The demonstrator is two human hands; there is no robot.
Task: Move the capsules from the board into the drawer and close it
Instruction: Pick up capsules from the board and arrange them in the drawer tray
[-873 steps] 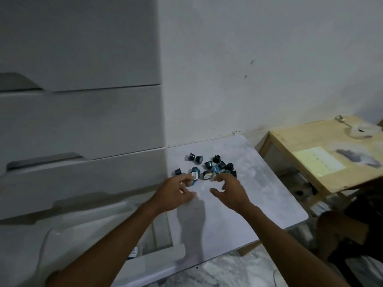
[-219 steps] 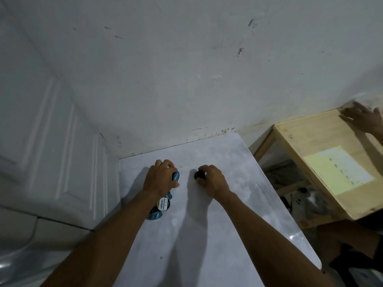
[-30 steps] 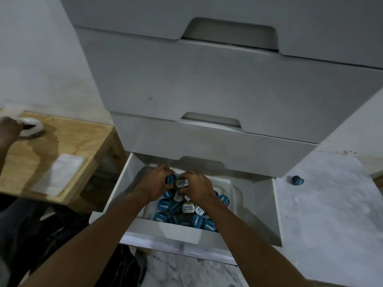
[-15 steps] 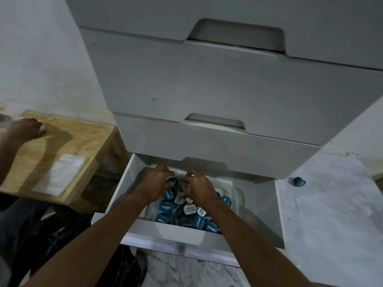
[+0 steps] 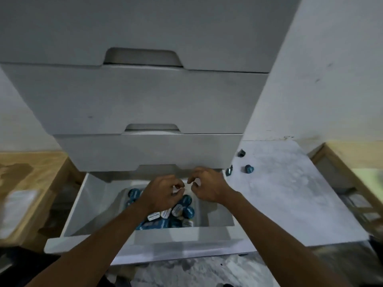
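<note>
The bottom drawer point(image 5: 83, 208) stands open under both hands. Capsules point(image 5: 182, 210) lie heaped just below the fingers; 3 more point(image 5: 249, 169) sit on the board point(image 5: 290, 193), right of them. Left hand point(image 5: 163, 193) and right hand point(image 5: 207, 186) have loosely curled fingers; whether they hold anything, I cannot tell.

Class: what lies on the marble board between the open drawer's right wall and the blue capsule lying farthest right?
One dark capsule, at the board's left edge; head view.
</note>
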